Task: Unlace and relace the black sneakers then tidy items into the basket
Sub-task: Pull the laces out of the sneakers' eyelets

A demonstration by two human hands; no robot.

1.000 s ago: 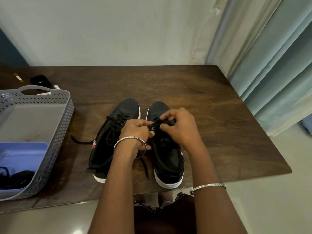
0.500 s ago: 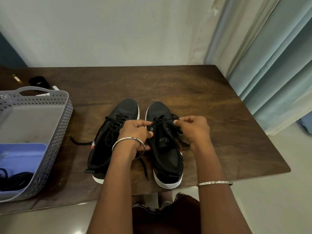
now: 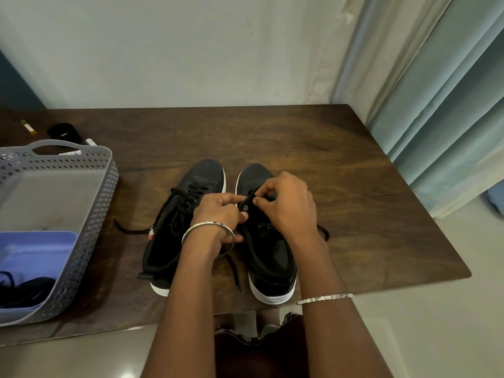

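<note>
Right hand (image 3: 289, 205) back at right sneaker (image 3: 270, 257) | its fingers (image 3: 268, 190) pinch lace (image 3: 324, 232); left hand (image 3: 218, 214) pinches sneaker's eyelet edge | relacing unfinished, basket (image 3: 95, 214) tidying remains

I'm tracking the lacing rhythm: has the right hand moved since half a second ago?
Yes. The right hand, pinching the lace, has swung back left over the right sneaker, close to the left hand.

right hand (image 3: 286, 205) returned, pinching lace (image 3: 323, 232) at right sneaker (image 3: 272, 257).
</note>
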